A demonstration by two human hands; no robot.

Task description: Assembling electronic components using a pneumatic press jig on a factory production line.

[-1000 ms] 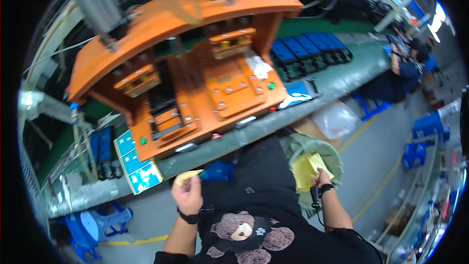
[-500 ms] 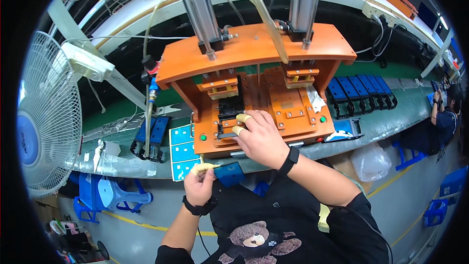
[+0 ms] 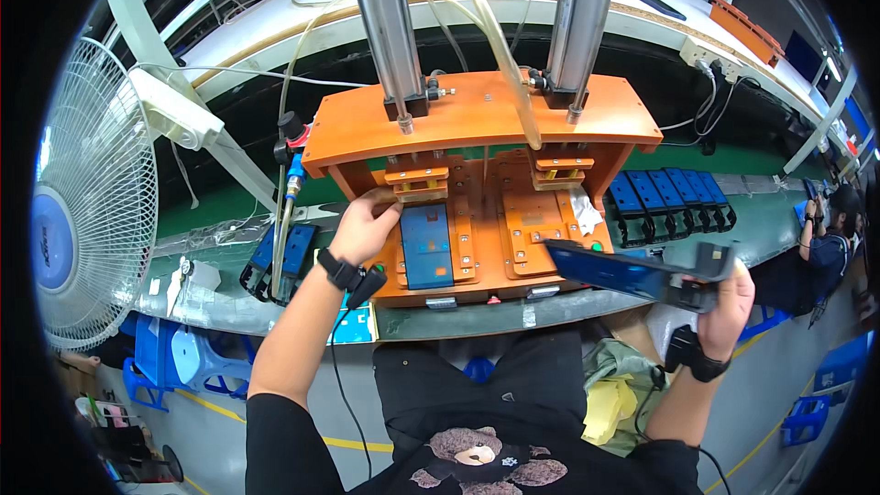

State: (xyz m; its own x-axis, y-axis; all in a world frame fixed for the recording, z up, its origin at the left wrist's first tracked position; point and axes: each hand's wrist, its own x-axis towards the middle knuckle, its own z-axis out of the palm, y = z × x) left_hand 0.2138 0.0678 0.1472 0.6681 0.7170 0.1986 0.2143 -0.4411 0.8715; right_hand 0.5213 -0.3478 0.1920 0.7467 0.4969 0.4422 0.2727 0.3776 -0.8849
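Observation:
My left hand (image 3: 365, 225) is at the upper left corner of a blue panel (image 3: 426, 243) lying flat in the left fixture of an orange press (image 3: 486, 115). Its fingers are drawn together by the left press head (image 3: 422, 181), and whatever they pinch is hidden. Off to the right, my right hand (image 3: 729, 310) grips the end of a black frame with a blue panel (image 3: 632, 273), held tilted in the air in front of the press. The right fixture (image 3: 529, 229) shows bare orange blocks, with white crumpled material (image 3: 585, 211) beside it.
Several blue-and-black frames (image 3: 665, 197) stand in a row on the green bench to the right; others (image 3: 282, 257) lie left of the press. Blue sheets (image 3: 353, 325) lie at the bench's front edge. A fan (image 3: 92, 202) stands at far left. A co-worker (image 3: 830, 229) is at far right.
The blue panel has gone from my left hand into the left fixture, where a black part lay before. My left hand moved up to the press; my right hand swung right, now holding a black frame.

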